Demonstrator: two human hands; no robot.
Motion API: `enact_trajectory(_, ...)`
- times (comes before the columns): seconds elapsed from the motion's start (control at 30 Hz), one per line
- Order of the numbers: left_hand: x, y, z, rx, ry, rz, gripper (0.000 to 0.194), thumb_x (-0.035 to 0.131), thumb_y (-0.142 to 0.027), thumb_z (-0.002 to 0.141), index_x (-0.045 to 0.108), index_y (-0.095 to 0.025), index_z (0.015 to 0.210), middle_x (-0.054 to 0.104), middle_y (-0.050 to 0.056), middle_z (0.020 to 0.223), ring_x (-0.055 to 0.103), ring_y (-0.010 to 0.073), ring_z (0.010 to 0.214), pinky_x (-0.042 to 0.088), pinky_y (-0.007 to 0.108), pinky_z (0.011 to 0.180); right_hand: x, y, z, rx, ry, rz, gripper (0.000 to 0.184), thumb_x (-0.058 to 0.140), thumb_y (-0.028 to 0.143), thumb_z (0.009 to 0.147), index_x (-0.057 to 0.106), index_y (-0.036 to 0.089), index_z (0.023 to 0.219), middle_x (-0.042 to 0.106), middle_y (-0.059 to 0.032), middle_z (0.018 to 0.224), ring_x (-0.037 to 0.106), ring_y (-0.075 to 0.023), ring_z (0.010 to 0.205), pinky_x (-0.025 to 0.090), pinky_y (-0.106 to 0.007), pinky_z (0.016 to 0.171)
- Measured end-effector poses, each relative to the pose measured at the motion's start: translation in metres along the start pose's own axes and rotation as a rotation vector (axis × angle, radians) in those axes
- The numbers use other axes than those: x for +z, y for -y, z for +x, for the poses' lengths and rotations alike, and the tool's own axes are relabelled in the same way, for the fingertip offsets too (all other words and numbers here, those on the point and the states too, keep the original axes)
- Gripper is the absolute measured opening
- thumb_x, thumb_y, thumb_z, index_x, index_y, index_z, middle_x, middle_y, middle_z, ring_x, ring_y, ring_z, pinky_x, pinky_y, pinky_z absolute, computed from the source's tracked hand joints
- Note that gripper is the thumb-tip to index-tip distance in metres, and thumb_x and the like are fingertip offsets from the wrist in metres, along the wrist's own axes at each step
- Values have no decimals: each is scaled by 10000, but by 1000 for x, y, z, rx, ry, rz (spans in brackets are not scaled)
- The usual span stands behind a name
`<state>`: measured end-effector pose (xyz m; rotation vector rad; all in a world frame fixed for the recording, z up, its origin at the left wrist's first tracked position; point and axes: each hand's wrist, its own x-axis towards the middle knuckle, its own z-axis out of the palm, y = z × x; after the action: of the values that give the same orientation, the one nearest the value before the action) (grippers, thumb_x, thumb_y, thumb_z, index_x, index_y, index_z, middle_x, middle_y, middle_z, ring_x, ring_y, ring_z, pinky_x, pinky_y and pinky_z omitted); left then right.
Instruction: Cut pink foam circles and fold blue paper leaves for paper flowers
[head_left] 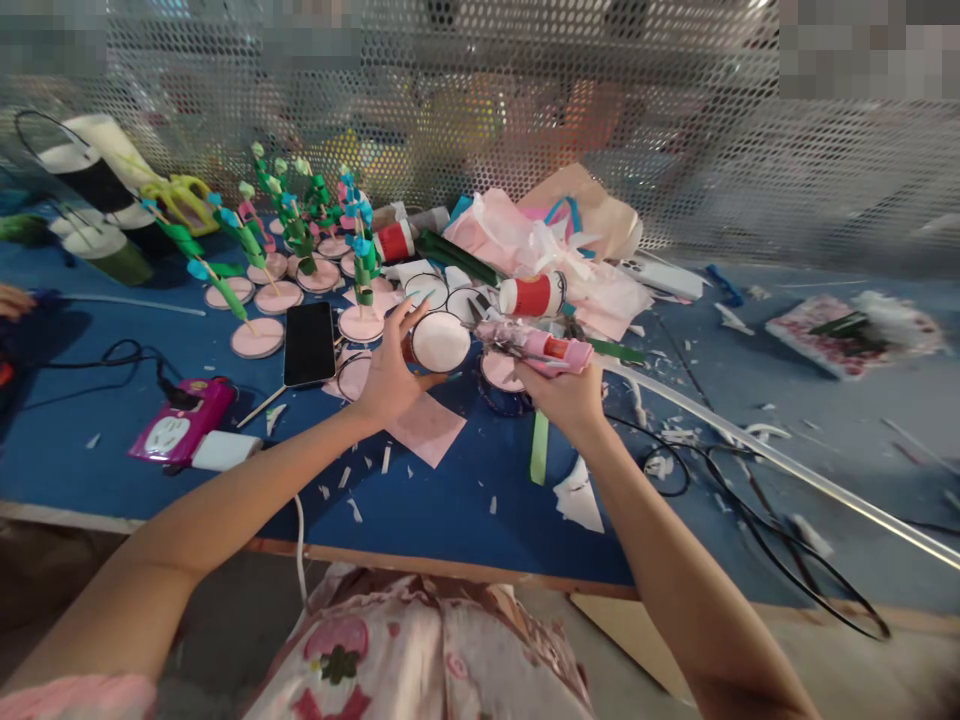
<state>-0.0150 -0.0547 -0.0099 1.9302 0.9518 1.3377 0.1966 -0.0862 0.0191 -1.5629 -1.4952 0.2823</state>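
My left hand [390,372] is closed around a small red cup with a white round paper-covered end [439,341], held above the blue table [450,500]. My right hand [564,392] grips a pink glue gun [536,345], whose nozzle points left toward the white end of the cup. A pink paper sheet [427,428] lies on the table just below my left hand. A green paper strip [539,447] lies under my right hand.
A black phone [309,343] lies left of my hands. Behind it stand several green paper stems on pink round bases [279,297]. Red cups [534,295], crumpled pink paper [525,245], tape rolls [90,180], a pink power strip [180,420], black cables [750,520] and scraps lie about.
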Motion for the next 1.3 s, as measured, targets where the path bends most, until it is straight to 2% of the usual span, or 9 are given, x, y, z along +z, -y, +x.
enact_trajectory(0.2,4,5,-6,36,83,-45,908,732,-356,720,147,-285,1410,343,181,1478,416,309,1320,470,459,994,5,8,-5,-162,73,16,187,549,357,645,524,208,535,576,-26,542,548,-185,541,462,-330,586)
enact_trajectory(0.43,8,3,-8,19,131,-101,916,720,-396,723,127,-307,1414,355,174,1472,424,307,1315,463,474,994,8,9,-8,-137,153,15,86,565,279,632,601,205,610,648,-43,632,622,-221,617,503,-343,631)
enact_trajectory(0.63,8,4,-8,18,145,-123,911,703,-422,734,106,-322,1416,321,165,1493,426,302,1314,464,463,991,9,6,-9,-128,180,63,144,588,284,647,672,190,718,697,-74,760,668,-258,753,527,-375,725)
enact_trajectory(1.0,6,2,-8,27,130,-88,923,724,-399,718,132,-304,1419,358,172,1470,405,320,1325,387,531,1051,8,11,-8,-49,154,32,92,547,311,603,551,220,589,631,-46,633,600,-230,632,496,-368,640)
enact_trajectory(1.13,7,2,-8,30,114,-84,923,733,-373,715,140,-295,1419,363,183,1464,412,322,1320,409,521,1035,6,13,-6,-32,118,4,118,519,316,590,457,230,538,540,-12,533,521,-183,537,461,-328,574)
enact_trajectory(1.3,7,1,-8,58,97,-42,908,719,-377,728,136,-296,1420,379,183,1454,433,320,1305,448,503,1004,6,8,-3,-9,89,-3,145,525,335,589,441,230,533,517,-9,535,497,-178,535,453,-335,570)
